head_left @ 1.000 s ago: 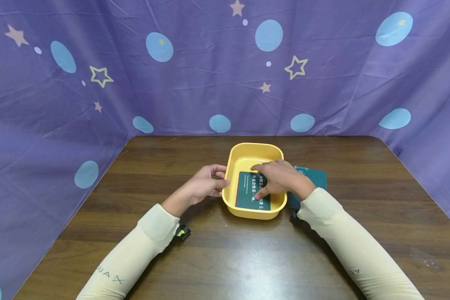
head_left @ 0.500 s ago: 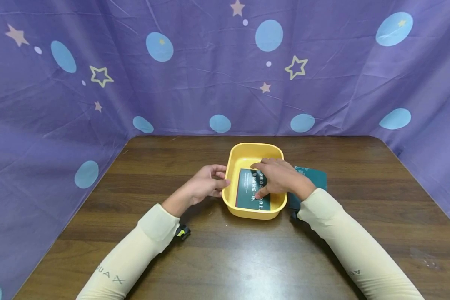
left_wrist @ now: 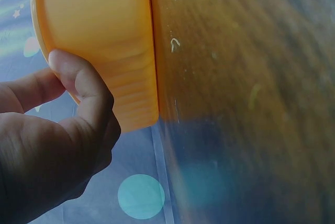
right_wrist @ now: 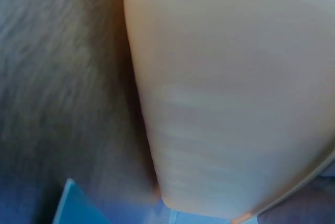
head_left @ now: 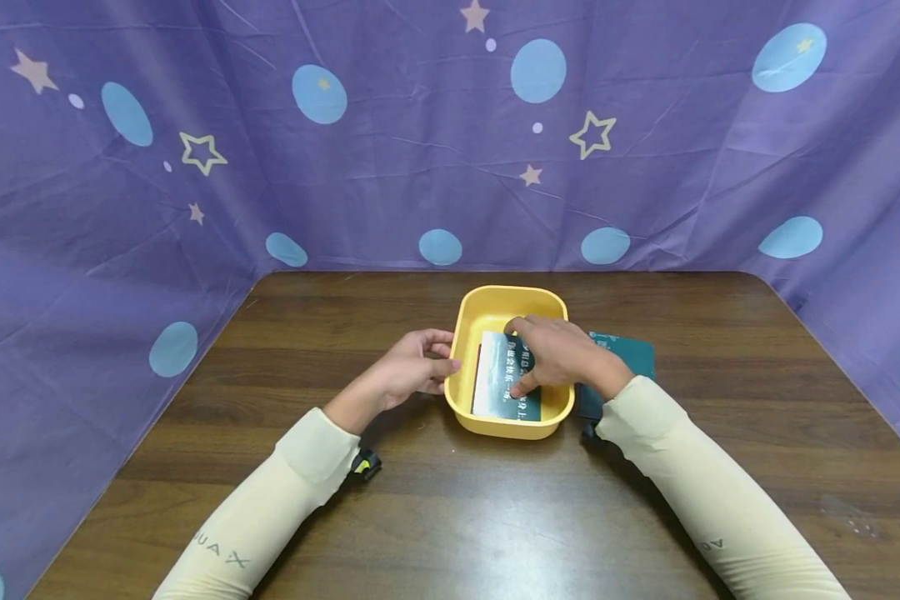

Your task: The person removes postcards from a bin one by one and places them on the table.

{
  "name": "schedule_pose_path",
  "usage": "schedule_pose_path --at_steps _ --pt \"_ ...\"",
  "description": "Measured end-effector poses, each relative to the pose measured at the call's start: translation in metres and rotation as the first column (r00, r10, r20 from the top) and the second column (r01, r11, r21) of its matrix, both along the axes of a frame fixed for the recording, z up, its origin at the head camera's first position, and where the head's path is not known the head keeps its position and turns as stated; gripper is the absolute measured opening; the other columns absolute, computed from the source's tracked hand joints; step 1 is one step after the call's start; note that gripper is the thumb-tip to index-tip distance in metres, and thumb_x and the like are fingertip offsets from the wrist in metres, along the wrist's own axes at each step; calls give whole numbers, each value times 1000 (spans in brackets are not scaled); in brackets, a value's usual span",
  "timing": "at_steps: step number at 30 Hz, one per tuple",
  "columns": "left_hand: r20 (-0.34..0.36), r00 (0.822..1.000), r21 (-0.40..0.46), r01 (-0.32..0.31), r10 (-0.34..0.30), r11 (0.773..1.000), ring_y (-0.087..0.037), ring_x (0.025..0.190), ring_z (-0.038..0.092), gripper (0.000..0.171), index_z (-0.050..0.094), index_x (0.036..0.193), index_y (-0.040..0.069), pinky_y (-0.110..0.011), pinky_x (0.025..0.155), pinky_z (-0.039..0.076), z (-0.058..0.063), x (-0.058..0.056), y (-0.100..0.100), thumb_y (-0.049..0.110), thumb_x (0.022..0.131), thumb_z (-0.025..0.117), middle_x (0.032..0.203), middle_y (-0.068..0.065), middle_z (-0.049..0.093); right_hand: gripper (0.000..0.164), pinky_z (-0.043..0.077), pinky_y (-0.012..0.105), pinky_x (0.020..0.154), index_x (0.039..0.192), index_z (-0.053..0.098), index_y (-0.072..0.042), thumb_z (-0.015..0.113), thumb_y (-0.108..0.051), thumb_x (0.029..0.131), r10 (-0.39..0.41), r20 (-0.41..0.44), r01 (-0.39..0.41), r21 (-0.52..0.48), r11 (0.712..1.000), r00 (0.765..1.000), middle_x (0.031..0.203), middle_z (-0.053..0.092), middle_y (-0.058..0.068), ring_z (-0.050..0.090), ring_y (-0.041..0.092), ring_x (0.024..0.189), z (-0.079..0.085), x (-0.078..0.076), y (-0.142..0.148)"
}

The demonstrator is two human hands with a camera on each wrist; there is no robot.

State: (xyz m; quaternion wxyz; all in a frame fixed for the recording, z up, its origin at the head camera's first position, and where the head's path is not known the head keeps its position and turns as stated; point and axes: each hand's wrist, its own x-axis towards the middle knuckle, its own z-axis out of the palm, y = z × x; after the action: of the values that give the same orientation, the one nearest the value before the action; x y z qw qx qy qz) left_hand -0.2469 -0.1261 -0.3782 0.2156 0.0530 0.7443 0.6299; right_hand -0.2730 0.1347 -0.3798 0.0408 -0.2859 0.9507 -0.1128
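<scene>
A yellow plastic tub (head_left: 510, 427) stands on the table, with a dark green card (head_left: 495, 387) printed in white characters inside it. My left hand (head_left: 412, 367) holds the tub's left rim; in the left wrist view the thumb (left_wrist: 78, 72) lies on the orange-looking wall. My right hand (head_left: 562, 354) reaches over the tub's right side and grips the card, thumb on its face and fingers by its far edge. The card's far left part is raised and catches the light, and a thin red edge shows below it. The fingertips under the right hand are partly hidden.
Another green card or booklet (head_left: 630, 354) lies on the table right of the tub, partly under the right wrist. The brown wooden table (head_left: 345, 308) ends at a purple curtain (head_left: 390, 167) with stars and dots. The tub's outer wall (right_wrist: 225, 103) fills the right wrist view.
The card's far left edge has lifted in the tub and its face now reflects light. My right fingers have shifted slightly. The left hand and the tub have not moved.
</scene>
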Motion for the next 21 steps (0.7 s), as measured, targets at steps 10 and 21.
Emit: schedule_pose_path --at_steps 10,21 --pt "4 1000 -1 -7 7 1000 -21 85 60 52 46 144 -2 -25 65 58 0 0 0 -3 96 65 112 -10 49 76 48 52 105 143 51 -10 87 -39 82 19 77 -9 -124 992 997 139 58 11 58 30 122 3 -3 5" --pt "4 1000 -9 -2 2 1000 -24 89 61 53 45 145 -2 -26 66 59 1 -1 0 -3 96 65 113 -11 49 54 45 50 109 137 53 2 79 -13 92 97 12 -89 -310 947 995 133 59 20 56 35 123 4 -7 11"
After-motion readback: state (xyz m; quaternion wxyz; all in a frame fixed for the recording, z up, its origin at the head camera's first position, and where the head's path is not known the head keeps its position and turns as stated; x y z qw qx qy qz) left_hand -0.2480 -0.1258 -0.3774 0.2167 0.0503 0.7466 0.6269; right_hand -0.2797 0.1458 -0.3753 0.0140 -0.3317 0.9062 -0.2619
